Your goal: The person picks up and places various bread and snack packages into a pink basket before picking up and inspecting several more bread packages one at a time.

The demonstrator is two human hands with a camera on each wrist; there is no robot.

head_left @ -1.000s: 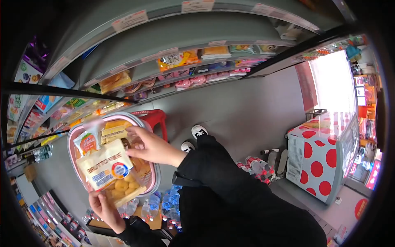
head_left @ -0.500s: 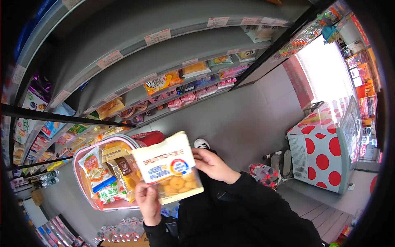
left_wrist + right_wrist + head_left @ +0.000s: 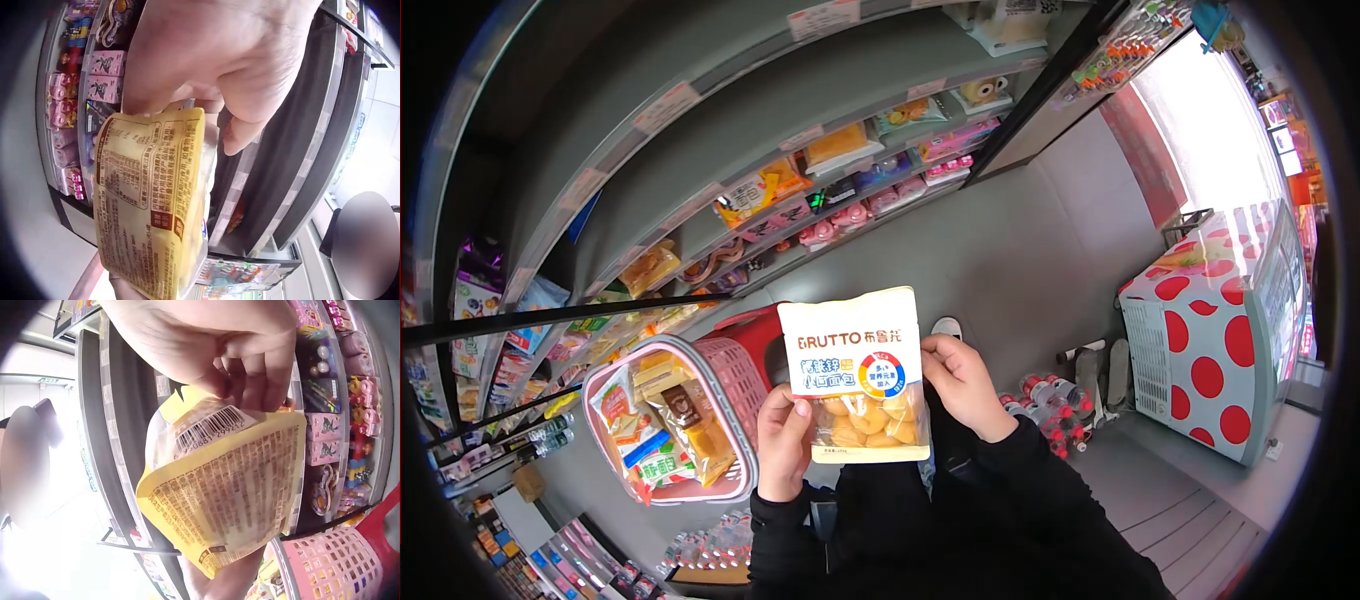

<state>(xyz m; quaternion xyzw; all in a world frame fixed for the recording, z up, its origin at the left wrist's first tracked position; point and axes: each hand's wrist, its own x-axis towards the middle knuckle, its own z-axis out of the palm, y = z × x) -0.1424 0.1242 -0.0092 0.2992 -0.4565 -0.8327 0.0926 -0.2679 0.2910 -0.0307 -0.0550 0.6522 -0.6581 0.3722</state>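
Both hands hold up a cream bag of small round buns [image 3: 855, 375], its printed front towards the head camera. My left hand [image 3: 785, 440] pinches the left edge, thumb on the front; my right hand [image 3: 967, 388] grips the right edge. In the left wrist view the bag's printed back [image 3: 147, 200] shows below the left hand [image 3: 225, 56]. From the right wrist, a barcode [image 3: 211, 430] is visible on the bag beside the curled fingers of the right hand [image 3: 212, 344]. A pink basket [image 3: 735, 385] with several packaged breads stands to the left of the bag.
Grey shelves [image 3: 730, 120] with packaged breads and pink items run across the top and left. A red stool [image 3: 762, 340] is behind the basket. Bottles [image 3: 1050, 408] stand on the floor at right, near a red-dotted freezer [image 3: 1200, 350]. More bottles [image 3: 710, 540] are at the lower left.
The bag has moved right, away from above the basket, and is now upright and facing the head camera. Both hands moved with it, keeping hold. The basket's contents are uncovered.
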